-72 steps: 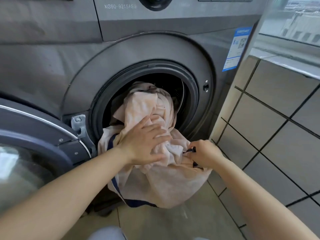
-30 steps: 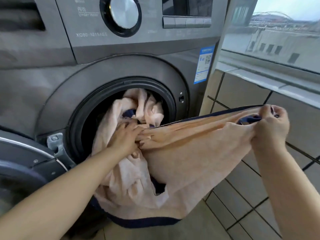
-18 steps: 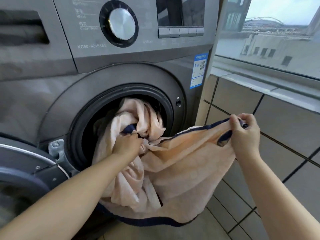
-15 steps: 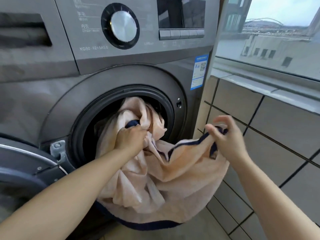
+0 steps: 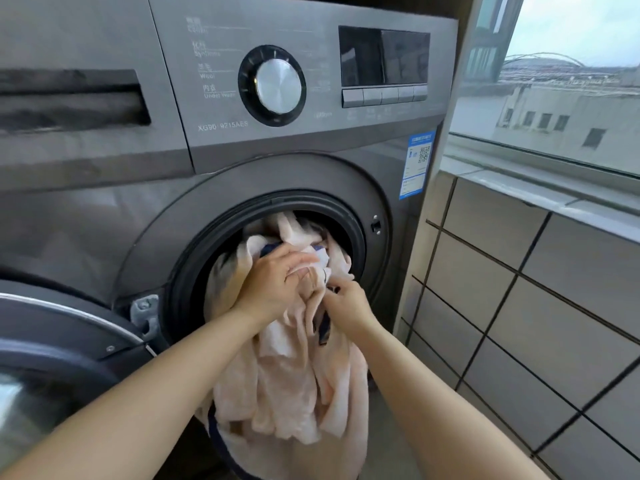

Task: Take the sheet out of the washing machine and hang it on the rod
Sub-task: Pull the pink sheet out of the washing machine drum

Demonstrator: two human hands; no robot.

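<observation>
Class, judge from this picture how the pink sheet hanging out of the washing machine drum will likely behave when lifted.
The sheet is probably floppy: it hangs in loose folds below the left hand and right hand. It may snag, since part is still inside the drum opening. Its bulk suggests needing both hands.

Both bare forearms reach forward, converging. The left hand (image 5: 277, 282) sits higher, fingers curled in a grip on bunched cloth; the right hand (image 5: 346, 303) (knuckles up, just beside it) pinches a fold below.
</observation>
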